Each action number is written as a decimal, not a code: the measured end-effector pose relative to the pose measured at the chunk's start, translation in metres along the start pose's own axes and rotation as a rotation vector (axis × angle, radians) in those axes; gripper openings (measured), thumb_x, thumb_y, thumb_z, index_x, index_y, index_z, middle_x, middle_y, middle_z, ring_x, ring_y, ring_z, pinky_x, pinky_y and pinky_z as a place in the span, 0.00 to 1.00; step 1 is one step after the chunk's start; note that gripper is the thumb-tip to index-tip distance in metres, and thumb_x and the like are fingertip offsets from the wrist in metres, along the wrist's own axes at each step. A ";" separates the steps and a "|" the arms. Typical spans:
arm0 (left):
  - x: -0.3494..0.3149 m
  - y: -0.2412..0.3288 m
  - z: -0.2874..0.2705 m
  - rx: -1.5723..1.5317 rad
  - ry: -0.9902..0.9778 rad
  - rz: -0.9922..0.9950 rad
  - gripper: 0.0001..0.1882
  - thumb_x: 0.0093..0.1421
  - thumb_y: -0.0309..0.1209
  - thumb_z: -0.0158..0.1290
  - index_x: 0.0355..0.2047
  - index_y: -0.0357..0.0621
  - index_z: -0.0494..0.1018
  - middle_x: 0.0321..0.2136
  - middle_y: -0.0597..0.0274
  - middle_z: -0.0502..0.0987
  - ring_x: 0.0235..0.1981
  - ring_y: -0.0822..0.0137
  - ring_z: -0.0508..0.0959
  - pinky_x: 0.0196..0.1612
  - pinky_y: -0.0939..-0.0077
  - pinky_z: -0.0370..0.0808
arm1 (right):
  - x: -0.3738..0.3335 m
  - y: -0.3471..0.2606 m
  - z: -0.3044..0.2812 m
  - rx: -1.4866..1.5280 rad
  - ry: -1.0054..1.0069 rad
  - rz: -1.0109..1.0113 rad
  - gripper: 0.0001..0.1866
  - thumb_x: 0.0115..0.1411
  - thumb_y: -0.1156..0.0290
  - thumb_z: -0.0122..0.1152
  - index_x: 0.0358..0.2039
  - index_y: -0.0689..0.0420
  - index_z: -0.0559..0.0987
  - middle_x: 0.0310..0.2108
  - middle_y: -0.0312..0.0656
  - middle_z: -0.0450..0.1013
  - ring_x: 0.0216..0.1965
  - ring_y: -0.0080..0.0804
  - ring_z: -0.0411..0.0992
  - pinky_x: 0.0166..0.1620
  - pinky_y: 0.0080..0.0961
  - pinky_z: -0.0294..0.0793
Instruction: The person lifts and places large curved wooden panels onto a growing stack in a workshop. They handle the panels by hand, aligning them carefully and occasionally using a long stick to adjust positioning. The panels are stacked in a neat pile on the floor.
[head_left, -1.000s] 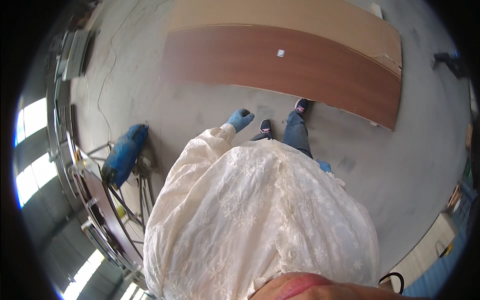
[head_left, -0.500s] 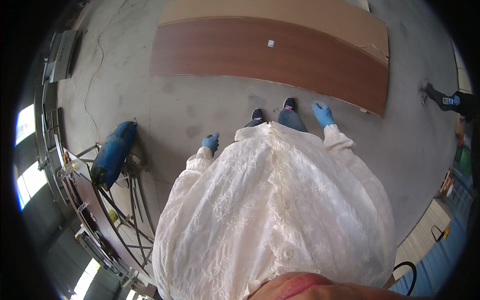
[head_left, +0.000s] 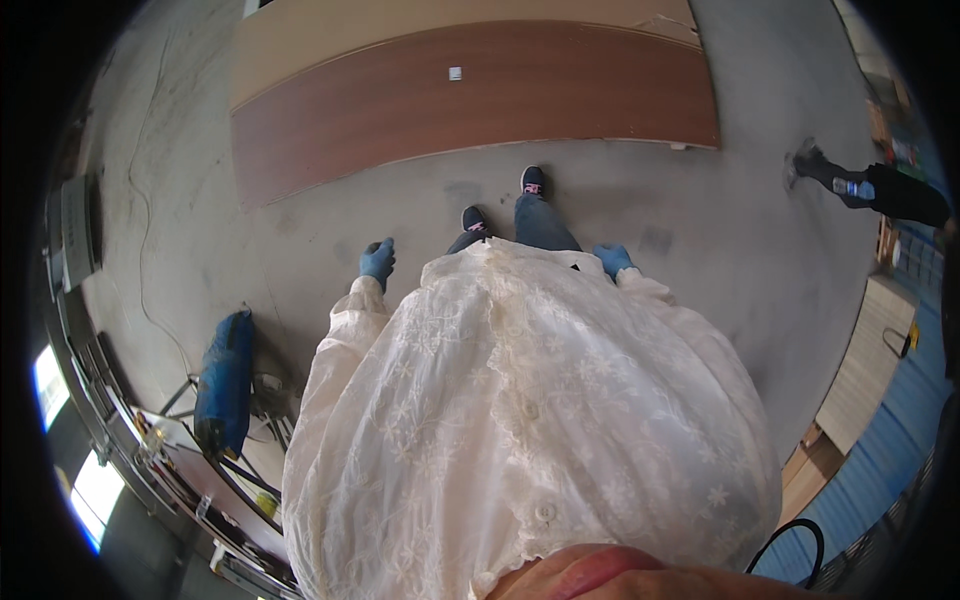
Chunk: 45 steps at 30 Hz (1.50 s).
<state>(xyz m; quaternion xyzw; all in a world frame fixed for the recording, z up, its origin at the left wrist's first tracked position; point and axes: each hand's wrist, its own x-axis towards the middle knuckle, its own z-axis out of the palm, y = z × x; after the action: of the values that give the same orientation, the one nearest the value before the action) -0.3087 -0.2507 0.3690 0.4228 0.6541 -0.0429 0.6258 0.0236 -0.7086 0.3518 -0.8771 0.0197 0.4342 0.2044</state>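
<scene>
My left hand (head_left: 377,262), in a blue glove, hangs beside my body at the left with its fingers loosely bent. My right hand (head_left: 612,260), gloved in the same blue, is down at my right side, partly against the hem of my white shirt (head_left: 520,400); its fingers are slightly curled. Neither hand shows anything in it, and both are apart from other things. Ahead of my shoes (head_left: 532,181) a long reddish-brown board (head_left: 480,110) lies low over the floor, with a small white label (head_left: 455,74) on it.
A tan panel (head_left: 340,25) lies beyond the brown board. At left, a blue cylinder-shaped bundle (head_left: 225,380) stands by a metal frame. A person's dark-clad leg (head_left: 890,192) is at the far right, near a pale board stack (head_left: 868,360). A cable (head_left: 148,230) crosses the grey floor.
The view has turned and moved toward the right, so the board now sits further left. My left hand has swung forward and my right hand has drawn back. One foot has stepped ahead.
</scene>
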 end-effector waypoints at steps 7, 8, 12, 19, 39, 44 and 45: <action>0.003 -0.010 0.003 -0.064 -0.041 -0.079 0.12 0.59 0.39 0.57 0.36 0.47 0.69 0.17 0.68 0.69 0.13 0.71 0.68 0.14 0.75 0.60 | 0.000 -0.016 -0.014 0.060 -0.041 0.012 0.23 0.54 0.54 0.58 0.38 0.61 0.83 0.39 0.54 0.79 0.43 0.46 0.78 0.47 0.35 0.73; 0.002 -0.009 0.009 -0.086 -0.059 -0.081 0.10 0.60 0.37 0.56 0.33 0.47 0.68 0.16 0.68 0.67 0.13 0.70 0.67 0.15 0.73 0.59 | 0.003 -0.018 -0.019 0.079 -0.047 0.005 0.23 0.55 0.53 0.58 0.38 0.61 0.83 0.38 0.54 0.79 0.42 0.46 0.78 0.47 0.35 0.73; 0.004 -0.002 0.043 -0.155 -0.164 -0.081 0.10 0.64 0.33 0.49 0.25 0.49 0.64 0.14 0.66 0.61 0.15 0.66 0.64 0.17 0.66 0.58 | 0.024 -0.013 -0.038 0.180 0.019 -0.074 0.23 0.57 0.50 0.57 0.37 0.60 0.83 0.37 0.55 0.79 0.41 0.47 0.78 0.46 0.34 0.73; -0.010 0.003 0.163 -0.040 -0.098 -0.074 0.11 0.60 0.37 0.57 0.32 0.48 0.66 0.13 0.70 0.66 0.10 0.71 0.66 0.11 0.73 0.57 | 0.071 0.040 -0.121 0.200 0.072 -0.118 0.24 0.57 0.48 0.58 0.35 0.59 0.83 0.36 0.52 0.79 0.41 0.47 0.78 0.46 0.35 0.73; -0.057 0.130 0.602 0.706 -0.358 0.317 0.21 0.58 0.41 0.59 0.44 0.36 0.77 0.37 0.57 0.81 0.37 0.65 0.79 0.42 0.72 0.76 | 0.233 0.184 -0.395 0.273 0.153 0.106 0.22 0.58 0.52 0.57 0.38 0.59 0.82 0.35 0.47 0.80 0.37 0.42 0.78 0.44 0.35 0.74; -0.011 0.171 0.659 0.823 -0.258 0.451 0.22 0.57 0.41 0.59 0.43 0.35 0.77 0.37 0.54 0.82 0.39 0.63 0.80 0.46 0.69 0.75 | 0.277 0.184 -0.441 0.204 0.222 0.134 0.23 0.59 0.51 0.56 0.41 0.60 0.81 0.38 0.51 0.79 0.40 0.45 0.78 0.45 0.36 0.73; -0.008 0.176 0.671 0.839 -0.270 0.422 0.22 0.57 0.41 0.59 0.43 0.34 0.77 0.37 0.54 0.82 0.39 0.63 0.80 0.46 0.69 0.75 | 0.284 0.184 -0.453 0.182 0.211 0.134 0.25 0.59 0.49 0.56 0.42 0.61 0.80 0.40 0.52 0.79 0.42 0.46 0.77 0.47 0.36 0.73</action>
<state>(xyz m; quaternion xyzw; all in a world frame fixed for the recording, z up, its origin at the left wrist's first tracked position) 0.3223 -0.5354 0.3162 0.7525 0.3934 -0.2294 0.4757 0.5028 -1.0061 0.3141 -0.8924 0.1387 0.3489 0.2503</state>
